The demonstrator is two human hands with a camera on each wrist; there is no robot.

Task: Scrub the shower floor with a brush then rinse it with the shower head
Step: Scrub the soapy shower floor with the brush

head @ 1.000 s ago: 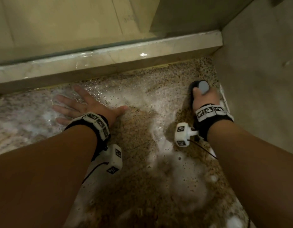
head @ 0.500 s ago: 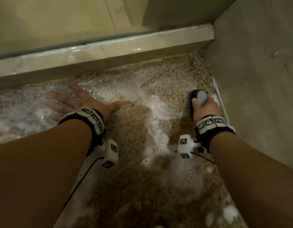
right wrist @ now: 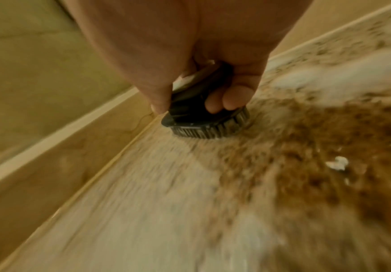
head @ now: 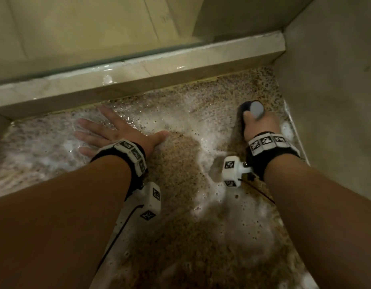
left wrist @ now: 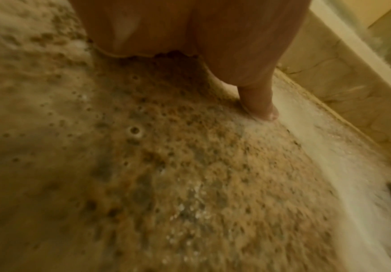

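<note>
Here the right hand [head: 261, 124] grips the brush [right wrist: 203, 117] on the soapy floor [head: 180, 174] far right; the left hand [head: 116, 134] lies flat, fingers spread.

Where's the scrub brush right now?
The black bristled scrub brush is in the right hand, on the speckled floor beside the right wall.
</note>
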